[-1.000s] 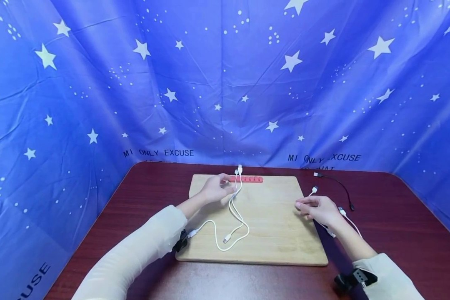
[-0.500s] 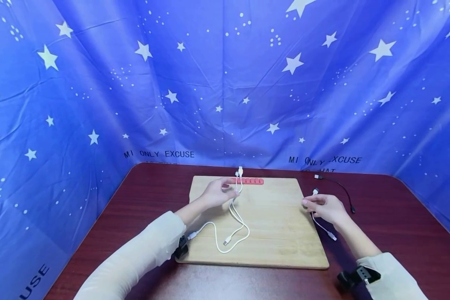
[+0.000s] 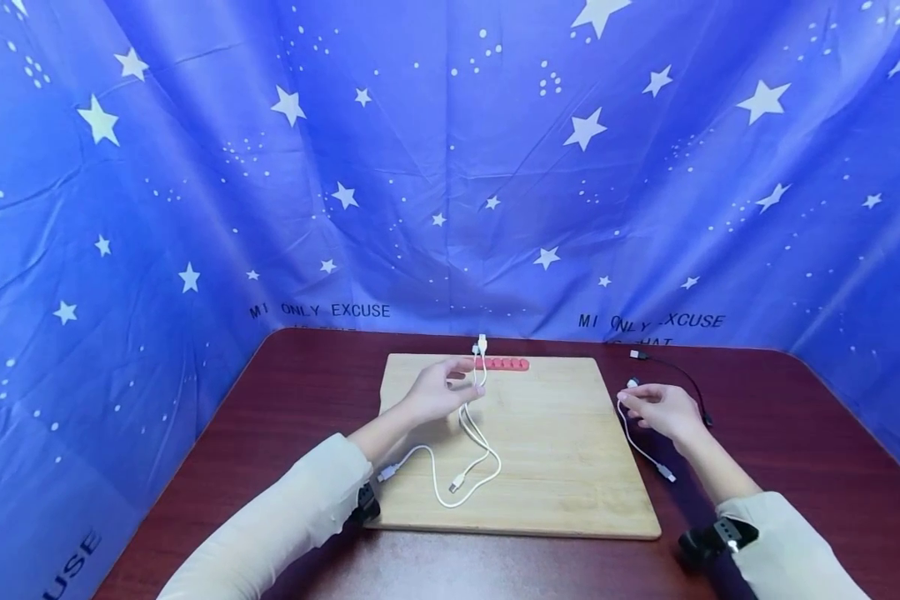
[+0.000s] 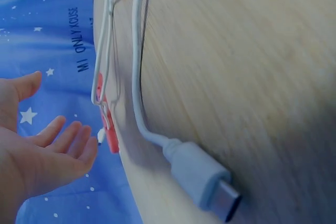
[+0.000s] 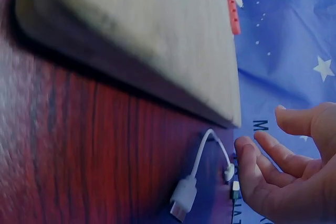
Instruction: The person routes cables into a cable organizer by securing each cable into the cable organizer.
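Observation:
My left hand (image 3: pixel 435 392) hovers over the back of the wooden board (image 3: pixel 555 450), fingers relaxed and apart in the left wrist view. Behind its fingertips is a red cable clip strip (image 3: pixel 508 364). Two white USB cables (image 3: pixel 483 343) run over the strip, their USB plugs beyond the board's far edge and their other ends on the board. Off the board's right edge, my right hand (image 3: pixel 663 410) is beside a short white USB cable (image 3: pixel 648 457). The right wrist view shows the thumb (image 5: pixel 291 120) apart from the fingers, nothing between them.
A black USB cable (image 3: pixel 671 360) lies at the back right of the dark red table (image 3: pixel 810 467), partly behind the right hand. A blue starry curtain (image 3: pixel 435 275) stands along the table's back and sides.
My right hand has moved right, away from the board, revealing the short cable; the arm now covers another white cable. My left hand has shifted slightly right.

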Motion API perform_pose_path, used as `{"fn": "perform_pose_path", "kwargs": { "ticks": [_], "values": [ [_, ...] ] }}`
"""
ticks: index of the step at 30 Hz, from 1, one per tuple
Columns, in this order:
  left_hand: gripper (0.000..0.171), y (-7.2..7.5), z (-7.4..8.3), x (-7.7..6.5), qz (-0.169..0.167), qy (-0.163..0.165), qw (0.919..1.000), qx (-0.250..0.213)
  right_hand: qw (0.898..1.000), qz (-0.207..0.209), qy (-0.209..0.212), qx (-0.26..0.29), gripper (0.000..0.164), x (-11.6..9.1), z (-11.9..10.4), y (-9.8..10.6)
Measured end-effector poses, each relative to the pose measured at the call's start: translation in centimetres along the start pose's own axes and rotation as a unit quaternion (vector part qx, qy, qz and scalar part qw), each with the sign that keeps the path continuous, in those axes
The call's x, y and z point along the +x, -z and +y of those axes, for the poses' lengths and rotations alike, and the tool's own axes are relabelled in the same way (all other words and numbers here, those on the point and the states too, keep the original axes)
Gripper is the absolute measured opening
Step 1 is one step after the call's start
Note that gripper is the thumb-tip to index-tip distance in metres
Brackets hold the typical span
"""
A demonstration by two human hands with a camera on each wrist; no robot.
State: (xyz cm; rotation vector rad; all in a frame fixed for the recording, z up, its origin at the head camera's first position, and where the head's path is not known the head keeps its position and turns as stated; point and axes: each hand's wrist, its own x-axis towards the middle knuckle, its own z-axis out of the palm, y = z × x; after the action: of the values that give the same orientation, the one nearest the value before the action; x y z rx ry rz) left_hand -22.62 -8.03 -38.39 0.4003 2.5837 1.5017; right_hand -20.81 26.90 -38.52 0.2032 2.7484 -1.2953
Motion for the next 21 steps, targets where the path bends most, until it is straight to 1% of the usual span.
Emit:
{"fn": "perform_pose_path", "kwargs": {
  "ticks": [3,7,10,15,19,21],
  "values": [
    [0.051,-0.2,0.1,-0.2,-0.001,-0.012,0.9999,0.002,1.000,0.005,-0.007,-0.005,0.048,0.4,0.2,0.2],
    [0.050,-0.4,0.5,-0.3,-0.001,-0.027,0.9996,0.000,1.000,0.006,-0.018,0.005,0.048,1.0,0.6,0.5],
    [0.050,-0.6,0.9,-0.5,-0.004,-0.029,0.9996,-0.007,0.999,0.001,-0.030,0.013,0.049,1.4,0.8,0.8],
    [0.050,-0.9,1.3,-0.7,-0.013,-0.034,0.9993,-0.006,0.999,-0.007,-0.053,0.009,0.049,1.9,1.0,0.9],
    [0.049,-0.9,1.5,-0.8,-0.013,-0.040,0.9991,-0.012,0.998,-0.004,-0.070,0.009,0.047,2.5,1.0,0.7],
    [0.048,-1.0,1.4,-0.8,-0.012,-0.041,0.9990,-0.015,0.996,-0.001,-0.086,0.012,0.044,3.1,0.9,0.6]
  ]
}}
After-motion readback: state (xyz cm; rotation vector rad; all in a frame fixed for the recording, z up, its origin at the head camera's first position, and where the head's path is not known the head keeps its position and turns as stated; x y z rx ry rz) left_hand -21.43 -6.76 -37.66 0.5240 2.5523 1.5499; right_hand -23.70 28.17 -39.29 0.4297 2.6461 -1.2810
